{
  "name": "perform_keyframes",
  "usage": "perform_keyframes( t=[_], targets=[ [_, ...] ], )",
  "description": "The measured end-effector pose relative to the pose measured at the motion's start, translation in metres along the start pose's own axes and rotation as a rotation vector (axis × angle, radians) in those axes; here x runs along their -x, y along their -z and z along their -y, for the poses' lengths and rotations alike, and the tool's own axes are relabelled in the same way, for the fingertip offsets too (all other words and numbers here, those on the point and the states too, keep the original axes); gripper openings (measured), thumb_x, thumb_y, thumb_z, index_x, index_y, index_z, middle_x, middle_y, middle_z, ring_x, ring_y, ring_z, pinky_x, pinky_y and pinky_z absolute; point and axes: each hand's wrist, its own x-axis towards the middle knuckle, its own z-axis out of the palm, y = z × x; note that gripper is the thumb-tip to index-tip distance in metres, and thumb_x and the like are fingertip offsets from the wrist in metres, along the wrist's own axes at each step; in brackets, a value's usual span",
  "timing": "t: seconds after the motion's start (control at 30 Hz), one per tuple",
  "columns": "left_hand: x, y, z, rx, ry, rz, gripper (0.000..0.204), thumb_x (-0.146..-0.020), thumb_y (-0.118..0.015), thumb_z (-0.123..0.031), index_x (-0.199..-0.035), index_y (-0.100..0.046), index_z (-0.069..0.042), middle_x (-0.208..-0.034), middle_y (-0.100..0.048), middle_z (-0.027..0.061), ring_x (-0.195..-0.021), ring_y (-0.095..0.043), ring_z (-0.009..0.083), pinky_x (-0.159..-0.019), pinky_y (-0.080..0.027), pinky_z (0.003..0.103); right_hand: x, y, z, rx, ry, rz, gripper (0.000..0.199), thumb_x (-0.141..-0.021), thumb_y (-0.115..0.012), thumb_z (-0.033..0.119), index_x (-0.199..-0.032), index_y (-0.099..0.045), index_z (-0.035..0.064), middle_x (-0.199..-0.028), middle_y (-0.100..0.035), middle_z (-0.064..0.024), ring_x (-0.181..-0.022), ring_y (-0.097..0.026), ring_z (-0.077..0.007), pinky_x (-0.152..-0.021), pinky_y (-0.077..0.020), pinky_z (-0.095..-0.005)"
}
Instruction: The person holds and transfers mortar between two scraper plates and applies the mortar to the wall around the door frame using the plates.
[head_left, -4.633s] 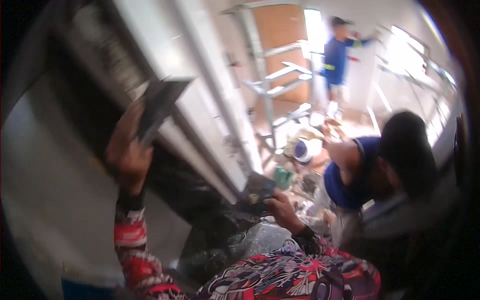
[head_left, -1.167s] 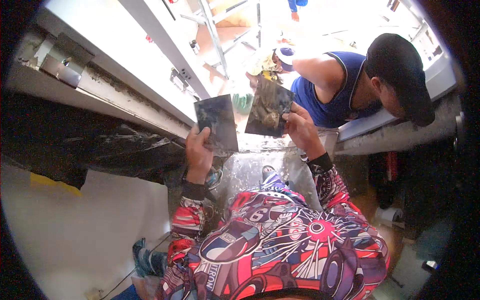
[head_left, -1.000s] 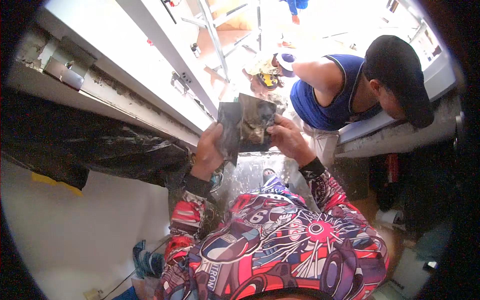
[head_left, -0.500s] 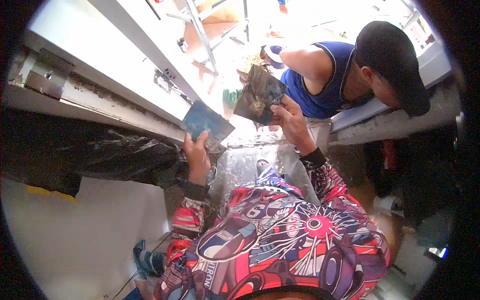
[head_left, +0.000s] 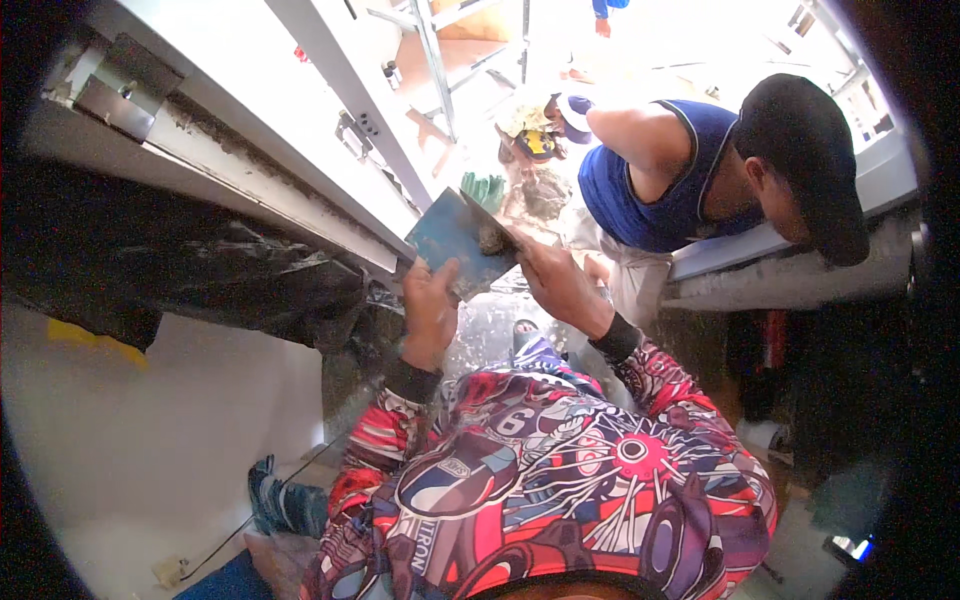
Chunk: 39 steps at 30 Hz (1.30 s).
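Closer together now, the hands have lost that earlier gap. From my far seat I watch the left hand (head_left: 430,305) pinch the blue plate (head_left: 445,235) by its near edge, thumb on the face; the plate slants up and beyond it, no long side standing out. Right hand (head_left: 562,285) sits nearer the plate's smeared right corner (its grip is too hidden to tell). Green bundle (head_left: 483,190) just beyond the plate, black sheeting (head_left: 220,275) left, and a co-worker (head_left: 645,185) crowds the plate's right.

Left head-worn fisheye looked down and forward over wearer's patterned shirt (head_left: 580,480); left hand (head_left: 430,310), right hand (head_left: 562,285) sat close.
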Motion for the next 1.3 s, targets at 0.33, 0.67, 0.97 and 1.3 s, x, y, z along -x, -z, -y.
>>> perform_keyframes(
  t=[0.33,0.67,0.97,1.3],
  targets=[
    [-0.012,0.007,-0.028,0.121,-0.004,0.081,0.028,-0.091,-0.050,0.000,-0.120,-0.050,-0.003,-0.111,-0.062,0.0115,-0.099,-0.064,0.0238,-0.084,-0.056,0.039,0.018,0.008,-0.009,0.356,-0.047,0.197,0.049,-0.082,-0.050,-0.002,-0.131,-0.046,-0.0009,-0.096,-0.063,-0.0258,-0.075,-0.064,-0.0373,-0.064,-0.0511,-0.0436],
    [-0.008,-0.022,-0.070,-1.104,-0.920,0.127,0.012,-0.092,-0.056,-0.004,-0.101,-0.060,0.003,-0.092,-0.068,0.0176,-0.079,-0.066,0.0223,-0.067,-0.052,0.032,0.010,-0.002,-0.004,-1.287,-0.726,-0.130,0.023,-0.088,-0.048,0.004,-0.111,-0.053,0.0010,-0.092,-0.059,-0.0053,-0.077,-0.067,-0.0226,-0.077,-0.0588,-0.0423],
    [0.003,-0.027,-0.064,-1.272,-1.049,0.433,0.052,-0.070,-0.048,0.012,-0.122,-0.052,0.011,-0.121,-0.058,0.0278,-0.114,-0.058,0.0393,-0.097,-0.048,0.043,0.006,-0.006,-0.003,-1.483,-0.507,-0.229,0.030,-0.089,-0.047,0.002,-0.119,-0.052,0.0007,-0.110,-0.062,-0.0106,-0.091,-0.067,-0.0213,-0.074,-0.0599,-0.0384],
    [0.004,0.014,-0.055,-1.509,-0.983,0.463,0.057,-0.072,-0.051,0.011,-0.128,-0.042,0.014,-0.117,-0.057,0.0307,-0.102,-0.061,0.0421,-0.087,-0.052,0.044,0.004,0.002,-0.008,-1.323,-0.441,-0.229,0.030,-0.090,-0.048,0.003,-0.120,-0.052,0.0005,-0.107,-0.064,-0.0086,-0.088,-0.067,-0.0187,-0.073,-0.0581,-0.0346]
  ],
)
